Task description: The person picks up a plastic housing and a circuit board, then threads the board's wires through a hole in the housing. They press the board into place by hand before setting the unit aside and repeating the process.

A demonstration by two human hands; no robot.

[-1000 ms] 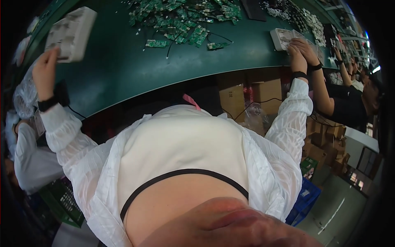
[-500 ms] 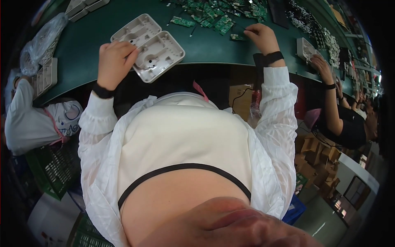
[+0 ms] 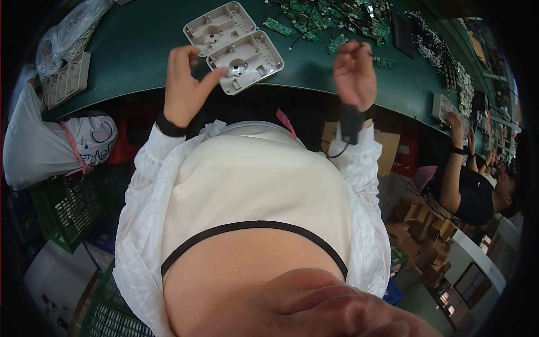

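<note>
Head view: left hand (image 3: 188,87) by pale casing (image 3: 259,56), right hand (image 3: 355,76) near boards (image 3: 323,21).

The left hand (image 3: 188,87) holds its thumb apart from bent fingers; the right hand (image 3: 355,76) shows its palm, fingers curled.

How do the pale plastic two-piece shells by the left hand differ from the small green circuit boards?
The pale compartmented plastic shells lie side by side; the small green circuit boards lie mostly in a loose heap. Each shell is larger than a single board. The shells are hollow with raised walls; the boards are flat. Both rest on the green table.
</note>
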